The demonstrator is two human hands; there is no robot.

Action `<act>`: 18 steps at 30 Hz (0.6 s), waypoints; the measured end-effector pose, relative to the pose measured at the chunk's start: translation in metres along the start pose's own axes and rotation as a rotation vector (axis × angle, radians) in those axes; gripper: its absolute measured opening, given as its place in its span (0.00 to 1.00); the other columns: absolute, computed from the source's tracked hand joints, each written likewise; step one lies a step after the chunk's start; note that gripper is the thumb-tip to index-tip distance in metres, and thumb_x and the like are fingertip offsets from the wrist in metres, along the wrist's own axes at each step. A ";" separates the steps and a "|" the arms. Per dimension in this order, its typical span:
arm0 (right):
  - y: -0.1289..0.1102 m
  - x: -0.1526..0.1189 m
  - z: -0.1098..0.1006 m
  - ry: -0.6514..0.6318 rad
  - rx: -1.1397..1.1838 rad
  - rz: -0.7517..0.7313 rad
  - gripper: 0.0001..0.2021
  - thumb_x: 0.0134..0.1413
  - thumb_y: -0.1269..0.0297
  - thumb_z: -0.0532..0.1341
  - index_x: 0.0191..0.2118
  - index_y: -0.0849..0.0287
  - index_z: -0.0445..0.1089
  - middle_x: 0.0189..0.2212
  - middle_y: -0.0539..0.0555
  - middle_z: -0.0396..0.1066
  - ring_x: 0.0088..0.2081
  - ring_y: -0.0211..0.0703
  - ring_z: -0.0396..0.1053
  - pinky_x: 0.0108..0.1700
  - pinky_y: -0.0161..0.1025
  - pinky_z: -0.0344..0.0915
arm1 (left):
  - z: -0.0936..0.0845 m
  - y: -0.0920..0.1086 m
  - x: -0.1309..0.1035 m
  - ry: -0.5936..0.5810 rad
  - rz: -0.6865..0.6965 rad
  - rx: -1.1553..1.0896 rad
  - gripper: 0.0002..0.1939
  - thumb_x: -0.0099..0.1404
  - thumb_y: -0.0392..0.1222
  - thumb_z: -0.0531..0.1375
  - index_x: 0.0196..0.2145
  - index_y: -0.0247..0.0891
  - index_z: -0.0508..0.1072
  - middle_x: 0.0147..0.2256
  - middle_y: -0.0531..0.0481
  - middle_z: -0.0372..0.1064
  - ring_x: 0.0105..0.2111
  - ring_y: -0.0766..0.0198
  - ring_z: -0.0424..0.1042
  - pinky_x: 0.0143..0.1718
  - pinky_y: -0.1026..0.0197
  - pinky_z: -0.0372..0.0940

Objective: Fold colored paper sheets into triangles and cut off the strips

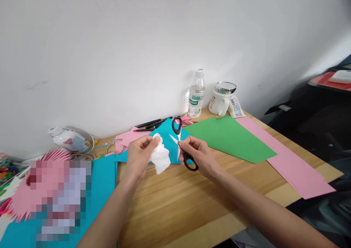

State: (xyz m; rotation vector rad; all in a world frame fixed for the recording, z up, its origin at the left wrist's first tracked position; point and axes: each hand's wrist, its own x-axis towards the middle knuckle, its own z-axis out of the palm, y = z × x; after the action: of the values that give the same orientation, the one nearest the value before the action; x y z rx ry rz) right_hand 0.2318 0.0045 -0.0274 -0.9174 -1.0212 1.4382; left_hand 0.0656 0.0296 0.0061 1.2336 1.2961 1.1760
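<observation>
Pinched between the thumb and fingers of my left hand is a crumpled white tissue, its loose end hanging down. My right hand grips a pair of scissors with black handles near the pivot. The blades are spread apart and point left toward the tissue, without touching it. One handle loop sticks up above my fingers and the other hangs below them. Behind both hands lies blue paper on the wooden table.
Green paper and pink strips lie to the right. A water bottle and a white mug stand by the wall. Black pens lie behind the hands. At left are a white bottle and pink fringed paper.
</observation>
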 end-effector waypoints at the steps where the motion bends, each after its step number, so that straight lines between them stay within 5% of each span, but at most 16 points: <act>1: 0.000 0.000 0.001 0.003 -0.007 0.001 0.18 0.47 0.50 0.62 0.23 0.59 0.60 0.16 0.47 0.67 0.17 0.33 0.64 0.19 0.31 0.59 | 0.001 0.001 -0.001 -0.024 -0.013 0.003 0.16 0.47 0.51 0.66 0.24 0.33 0.75 0.20 0.52 0.68 0.19 0.71 0.62 0.20 0.67 0.56; 8: 0.006 0.000 0.002 -0.005 -0.017 -0.018 0.18 0.46 0.50 0.63 0.23 0.59 0.60 0.16 0.47 0.67 0.17 0.34 0.64 0.22 0.33 0.62 | 0.014 0.000 -0.012 -0.111 -0.087 -0.052 0.16 0.47 0.50 0.66 0.27 0.34 0.75 0.22 0.51 0.71 0.20 0.69 0.65 0.22 0.67 0.59; 18: 0.011 0.000 0.002 -0.066 -0.165 -0.071 0.18 0.48 0.50 0.62 0.22 0.58 0.59 0.16 0.46 0.65 0.18 0.34 0.64 0.22 0.33 0.60 | 0.015 -0.007 -0.013 -0.149 -0.056 0.064 0.16 0.47 0.50 0.65 0.19 0.33 0.69 0.16 0.54 0.64 0.16 0.71 0.60 0.18 0.67 0.54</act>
State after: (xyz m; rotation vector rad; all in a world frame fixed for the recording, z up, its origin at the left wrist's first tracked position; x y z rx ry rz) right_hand 0.2263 0.0035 -0.0370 -0.9473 -1.2238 1.3471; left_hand 0.0803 0.0164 -0.0021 1.2974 1.2568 0.9900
